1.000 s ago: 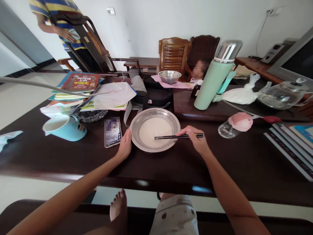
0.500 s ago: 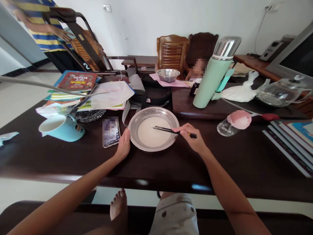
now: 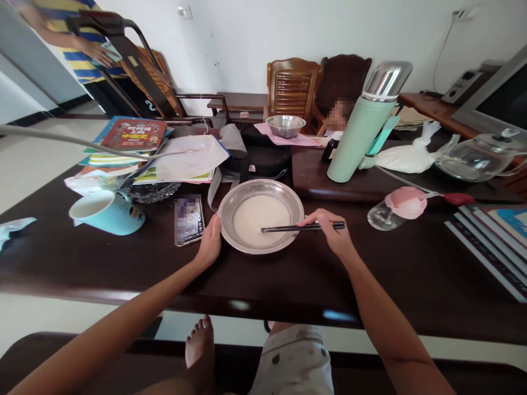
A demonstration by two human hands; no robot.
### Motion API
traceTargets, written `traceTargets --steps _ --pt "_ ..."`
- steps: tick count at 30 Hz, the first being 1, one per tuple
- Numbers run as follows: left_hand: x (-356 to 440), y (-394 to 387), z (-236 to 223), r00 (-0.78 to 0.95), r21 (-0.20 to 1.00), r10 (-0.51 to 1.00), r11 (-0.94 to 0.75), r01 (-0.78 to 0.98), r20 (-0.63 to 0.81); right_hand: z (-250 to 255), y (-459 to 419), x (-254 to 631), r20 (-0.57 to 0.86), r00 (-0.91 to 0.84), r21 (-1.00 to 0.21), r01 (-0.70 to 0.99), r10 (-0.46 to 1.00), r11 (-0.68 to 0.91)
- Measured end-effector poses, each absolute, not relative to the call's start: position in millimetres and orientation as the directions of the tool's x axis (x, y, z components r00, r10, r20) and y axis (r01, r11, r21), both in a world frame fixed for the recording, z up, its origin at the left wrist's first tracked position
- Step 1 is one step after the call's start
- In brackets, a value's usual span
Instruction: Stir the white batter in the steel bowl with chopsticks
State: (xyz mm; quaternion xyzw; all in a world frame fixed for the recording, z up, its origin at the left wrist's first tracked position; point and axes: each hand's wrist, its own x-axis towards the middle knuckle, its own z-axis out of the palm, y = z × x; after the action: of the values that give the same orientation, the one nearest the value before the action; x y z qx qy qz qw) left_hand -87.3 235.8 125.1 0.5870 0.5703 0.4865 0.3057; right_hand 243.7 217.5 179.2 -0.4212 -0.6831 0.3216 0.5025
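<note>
A shallow metal pan (image 3: 288, 193) with pale white batter (image 3: 257, 215) sits on the dark table (image 3: 123, 263) in front of me. My left hand (image 3: 209, 244) rests against the pan's left rim, fingers curled on it. My right hand (image 3: 331, 233) is closed on a pair of dark chopsticks (image 3: 292, 227), held level with their tips in the batter near the pan's front.
A phone (image 3: 188, 220) lies left of the pan, a blue mug (image 3: 105, 211) beyond it on its side. A green thermos (image 3: 364, 123), pink-lidded cup (image 3: 395, 207), glass kettle (image 3: 477, 156), books (image 3: 494, 241) and a standing person (image 3: 78, 38) surround it.
The chopstick tips swung from the pan's front to its middle and back to the front. My left hand stayed on the rim. The standing person shifted at the far left.
</note>
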Motion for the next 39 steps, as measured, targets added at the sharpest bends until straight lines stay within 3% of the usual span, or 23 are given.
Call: traceTargets --steps 3,9,13,19,24,29,34,39 --pt "-87.4 235.2 125.8 -0.128 0.911 0.967 -0.160 0.379 0.222 179.7 216.9 240.3 0.428 -0.292 -0.826 0.259 0.855 0.502" --pt "-87.1 234.3 127.8 -0.120 0.918 0.970 -0.154 0.365 0.210 179.7 217.9 244.5 0.441 -0.100 -0.847 0.282 0.892 0.451" --pt "-86.9 234.5 128.4 -0.122 0.911 0.967 -0.162 0.380 0.223 179.9 217.6 241.2 0.437 -0.294 -0.812 0.277 0.850 0.513" --pt "-86.8 234.7 127.5 -0.121 0.917 0.970 -0.155 0.368 0.213 179.2 218.1 244.2 0.447 -0.113 -0.840 0.290 0.887 0.460" --pt "-87.4 234.9 126.9 -0.124 0.912 0.968 -0.158 0.379 0.219 180.4 217.3 240.2 0.444 -0.302 -0.811 0.265 0.844 0.522" --pt "-87.6 235.4 126.1 -0.116 0.907 0.969 -0.158 0.391 0.219 179.3 218.5 244.4 0.447 -0.093 -0.850 0.267 0.890 0.455" --pt "-87.0 235.2 126.8 -0.135 0.911 0.966 -0.154 0.383 0.220 178.8 217.1 240.0 0.441 -0.313 -0.814 0.256 0.841 0.521" --pt "-87.1 234.8 127.3 -0.122 0.908 0.969 -0.153 0.389 0.215 177.7 218.6 244.9 0.452 -0.108 -0.844 0.270 0.885 0.464"
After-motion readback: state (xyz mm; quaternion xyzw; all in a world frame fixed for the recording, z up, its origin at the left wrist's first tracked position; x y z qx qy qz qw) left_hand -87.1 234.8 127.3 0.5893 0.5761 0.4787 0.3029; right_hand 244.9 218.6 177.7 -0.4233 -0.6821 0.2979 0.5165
